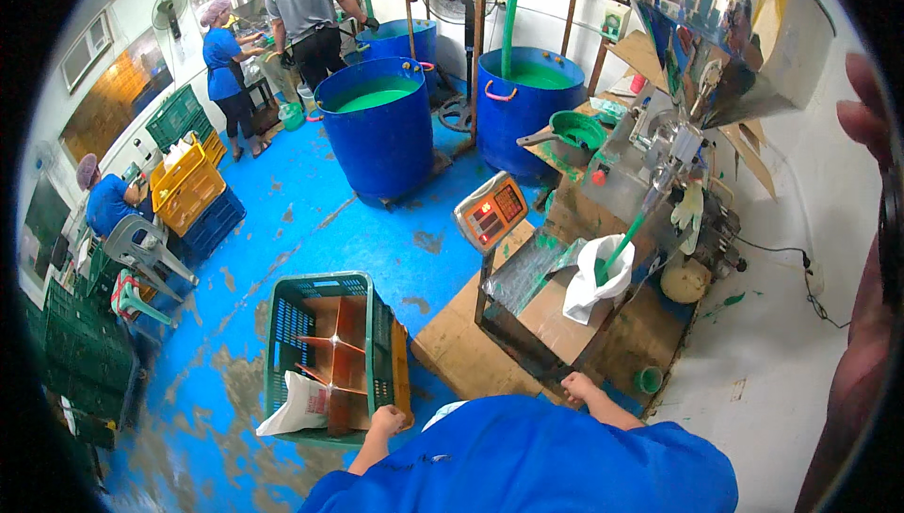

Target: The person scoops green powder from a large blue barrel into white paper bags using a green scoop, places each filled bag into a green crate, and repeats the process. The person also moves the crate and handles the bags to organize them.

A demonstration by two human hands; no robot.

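My left hand (387, 421) is closed at the near right corner of a green plastic crate (320, 281); what its fingers hold, if anything, is hidden. Inside the crate stand brown cardboard dividers (336, 362), and a white pouch (299, 405) leans in the near left part. My right hand (580, 388) is closed by the near end of a dark metal frame (518, 355); I cannot see whether it grips anything. On the platform beyond it, an open white bag (595, 289) sits around a green-coated spout (625, 242) of a metal filling machine (670, 150).
A scale display (492, 211) stands behind the frame. Blue drums (377, 141) of green liquid stand farther back. Other people (224, 61) work at the far left near stacked crates (193, 183). A large hand (864, 117), apparently someone else's, reaches in at the right edge.
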